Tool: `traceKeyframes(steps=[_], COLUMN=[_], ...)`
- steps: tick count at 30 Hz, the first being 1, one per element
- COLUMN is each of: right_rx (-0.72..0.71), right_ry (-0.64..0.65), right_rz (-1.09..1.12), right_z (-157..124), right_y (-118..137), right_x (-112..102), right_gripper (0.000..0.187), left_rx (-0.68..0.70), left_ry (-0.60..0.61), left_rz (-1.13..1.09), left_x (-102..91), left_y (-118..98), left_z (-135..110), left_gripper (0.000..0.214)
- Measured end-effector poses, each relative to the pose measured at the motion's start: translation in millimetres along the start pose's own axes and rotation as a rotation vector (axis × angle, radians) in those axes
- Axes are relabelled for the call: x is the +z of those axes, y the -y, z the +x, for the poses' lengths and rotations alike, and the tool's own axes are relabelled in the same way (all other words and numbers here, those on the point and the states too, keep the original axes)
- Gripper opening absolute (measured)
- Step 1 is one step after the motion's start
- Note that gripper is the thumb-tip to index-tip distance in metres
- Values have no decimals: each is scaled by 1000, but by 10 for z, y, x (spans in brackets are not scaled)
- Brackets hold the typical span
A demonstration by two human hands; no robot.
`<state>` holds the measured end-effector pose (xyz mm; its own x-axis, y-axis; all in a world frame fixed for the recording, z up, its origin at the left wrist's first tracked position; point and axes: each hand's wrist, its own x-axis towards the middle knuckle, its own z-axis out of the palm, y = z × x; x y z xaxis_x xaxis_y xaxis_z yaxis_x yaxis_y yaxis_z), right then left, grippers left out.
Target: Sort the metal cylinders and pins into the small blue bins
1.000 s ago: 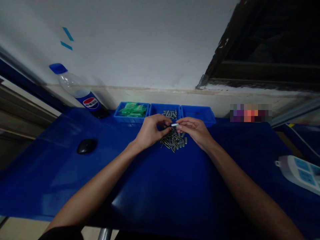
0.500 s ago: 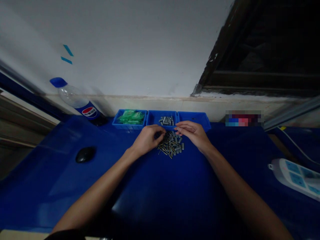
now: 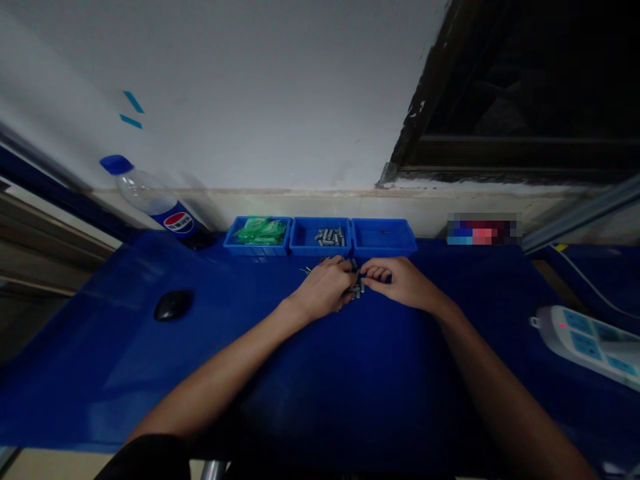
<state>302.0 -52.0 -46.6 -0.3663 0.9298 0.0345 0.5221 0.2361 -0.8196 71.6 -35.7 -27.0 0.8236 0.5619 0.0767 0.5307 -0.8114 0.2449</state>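
Observation:
A heap of small metal parts (image 3: 356, 288), grey sleeves and thin pins, lies on the blue table (image 3: 320, 373) and is mostly covered by my hands. My left hand (image 3: 327, 290) rests on the heap with its fingers curled down into it. My right hand (image 3: 397, 281) lies at the heap's right edge, fingers curled inward and touching the parts. What either hand grips is hidden. Behind the heap stand three blue trays: the left tray (image 3: 257, 248) with green packets, the middle tray (image 3: 321, 248) with several grey sleeves, and the right tray (image 3: 384, 248), almost bare.
A cola bottle with a blue cap (image 3: 155, 203) leans at the back left by the wall. A black mouse (image 3: 173, 305) sits on the left of the table. A white power strip (image 3: 590, 337) lies at the right edge.
A second ago both hands held a small sleeve together above the heap. They have since dropped onto the heap and closed in over it; the left hand moved right and covers most of it.

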Motion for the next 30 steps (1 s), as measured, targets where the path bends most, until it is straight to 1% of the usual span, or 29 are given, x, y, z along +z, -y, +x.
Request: traceKeyframes(steps=[1, 3, 6, 8, 11, 15, 18, 22, 25, 27, 30], right_rx=[-14, -34, -14, 14, 42, 63, 66, 73, 62, 52, 48], right_ry=[-45, -157, -317, -369, -409, -446, -456, -447, -443, -424, -360], right_rz=[18, 73, 164, 209, 256, 316, 336, 342, 366, 406, 480], right_z=[-8, -33, -82, -112, -144, -166, -172, -174, -178, -180, -179], right_y=[-15, -46, -101, -143, -196, -210, -199, -193, -173, -147, -109], right_x=[37, 103, 181, 215, 237, 229, 232, 260, 283, 299, 332], right_gripper=[15, 18, 23, 26, 27, 28, 28, 28, 26, 26, 28], left_rx=[5, 9, -6, 1, 37, 32, 8, 0, -28, -69, -97], left_ry=[2, -16, -78, -89, -55, -37, -30, -48, -152, -238, -314], left_rz=[13, 13, -10, -35, -64, -43, 1, -8, -126, -274, -494], left_x=[7, 18, 25, 30, 44, 51, 51, 73, 79, 70, 48], left_y=[-6, 12, 77, 107, 92, -3, -63, -68, -22, 15, 49], left_z=[24, 54, 65, 64, 63, 75, 83, 71, 52, 42, 37], left_gripper=[3, 9, 15, 13, 9, 11, 7, 15, 18, 19, 15])
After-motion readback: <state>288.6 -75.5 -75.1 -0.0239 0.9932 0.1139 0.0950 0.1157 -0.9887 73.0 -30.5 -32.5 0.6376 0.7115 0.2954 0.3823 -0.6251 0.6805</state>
